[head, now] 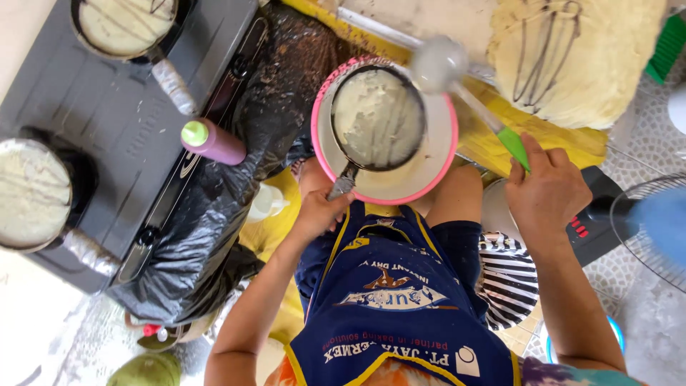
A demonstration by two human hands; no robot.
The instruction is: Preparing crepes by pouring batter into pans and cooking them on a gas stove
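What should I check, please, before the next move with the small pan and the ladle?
1. Left hand grips the handle of the small pan: ok.
2. Pan sits over the pink bowl, so drips fall inside: ok.
3. Batter coats the whole pan bottom: ok, a thin streaky layer.
4. Right hand holds the ladle by its green handle: ok.
5. Ladle scoop empty: cannot tell, it is blurred.
6. Free burner on the stove: not ok, both visible burners carry pans.
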